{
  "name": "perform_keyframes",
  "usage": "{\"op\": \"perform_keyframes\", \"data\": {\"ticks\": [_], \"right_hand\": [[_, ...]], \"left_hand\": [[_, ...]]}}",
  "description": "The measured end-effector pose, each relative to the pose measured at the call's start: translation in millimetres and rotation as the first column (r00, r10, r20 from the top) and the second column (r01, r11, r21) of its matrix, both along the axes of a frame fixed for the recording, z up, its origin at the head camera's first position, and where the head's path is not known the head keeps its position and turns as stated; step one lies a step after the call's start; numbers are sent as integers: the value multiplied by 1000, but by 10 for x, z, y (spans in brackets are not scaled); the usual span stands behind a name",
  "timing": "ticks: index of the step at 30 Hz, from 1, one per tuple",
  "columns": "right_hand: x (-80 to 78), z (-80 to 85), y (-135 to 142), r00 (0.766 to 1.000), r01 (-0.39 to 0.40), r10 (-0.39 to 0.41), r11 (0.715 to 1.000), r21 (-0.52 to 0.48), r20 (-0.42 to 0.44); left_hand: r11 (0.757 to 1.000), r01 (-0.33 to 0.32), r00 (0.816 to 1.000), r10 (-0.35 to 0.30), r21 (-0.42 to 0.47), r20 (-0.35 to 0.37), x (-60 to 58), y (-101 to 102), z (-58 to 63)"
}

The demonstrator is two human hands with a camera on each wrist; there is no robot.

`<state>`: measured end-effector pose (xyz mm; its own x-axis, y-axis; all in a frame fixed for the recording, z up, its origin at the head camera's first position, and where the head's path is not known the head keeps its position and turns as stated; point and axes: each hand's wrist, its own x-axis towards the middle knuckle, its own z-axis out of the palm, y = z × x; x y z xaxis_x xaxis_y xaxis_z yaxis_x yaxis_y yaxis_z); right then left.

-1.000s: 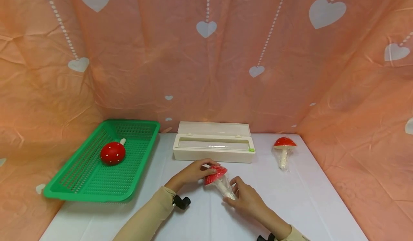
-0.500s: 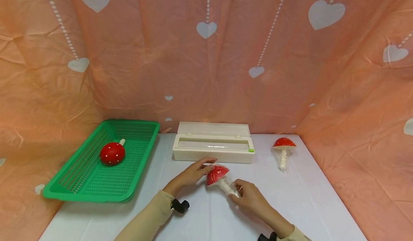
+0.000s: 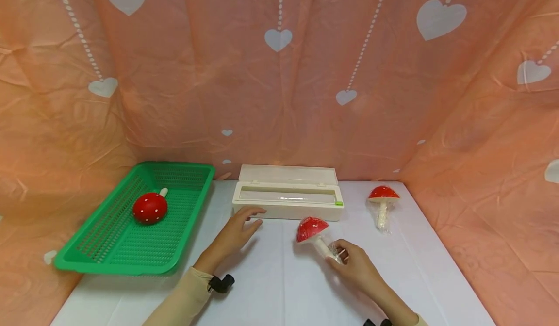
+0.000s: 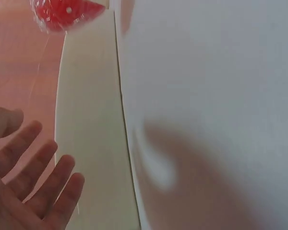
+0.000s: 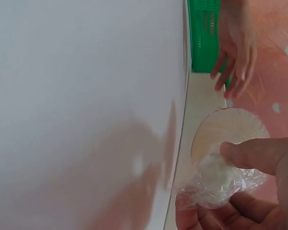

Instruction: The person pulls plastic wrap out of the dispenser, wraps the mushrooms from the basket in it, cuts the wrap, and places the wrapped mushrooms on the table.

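Note:
A toy mushroom with a red, white-dotted cap and pale stem is wrapped in clear film. My right hand pinches it by the stem end; in the right wrist view the thumb lies over the crinkled film, with the pale cap underside beyond. Apart from it, my left hand holds nothing, fingers loosely spread in front of the cream box. The left wrist view shows that hand with slightly bent, separated fingers and the wrapped red cap at the top.
The cream film box stands open at the back, with a clear roll inside. A green basket on the left contains a red-capped mushroom. Another wrapped mushroom lies at the right. Heart-patterned cloth surrounds the white table.
My left hand has let go of the wrapped mushroom and drawn back to the left. My right hand has carried the mushroom a little to the right.

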<state>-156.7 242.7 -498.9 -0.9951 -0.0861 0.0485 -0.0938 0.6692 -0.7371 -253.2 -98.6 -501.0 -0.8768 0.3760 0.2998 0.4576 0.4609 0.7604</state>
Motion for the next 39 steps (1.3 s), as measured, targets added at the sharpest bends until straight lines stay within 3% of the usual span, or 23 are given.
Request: {"op": "perform_keyframes", "data": {"ticks": [5, 10, 17, 21, 24, 30, 39], "right_hand": [[22, 75, 114, 998, 57, -57, 998, -18, -6], [21, 143, 245, 995, 98, -98, 995, -17, -14], [7, 180, 493, 986, 149, -146, 988, 29, -86], [6, 194, 659, 978, 185, -179, 981, 54, -105], [6, 217, 775, 974, 210, -202, 975, 69, -105], [22, 254, 991, 964, 252, -242, 965, 80, -111], [45, 249, 1311, 941, 320, -303, 941, 108, -152]], "left_hand": [[993, -103, 993, 100, -49, -69, -8, -144, 11], [983, -170, 974, 156, -72, -164, -8, -265, 34], [951, -301, 914, 265, -75, -308, -53, -361, 32], [932, -348, 885, 290, -105, -364, -92, -386, 37], [923, -359, 891, 297, -135, -342, -112, -402, 29], [925, -340, 923, 293, -171, -249, -163, -401, -25], [914, -360, 920, 314, -189, -236, -247, -369, -56]]}}
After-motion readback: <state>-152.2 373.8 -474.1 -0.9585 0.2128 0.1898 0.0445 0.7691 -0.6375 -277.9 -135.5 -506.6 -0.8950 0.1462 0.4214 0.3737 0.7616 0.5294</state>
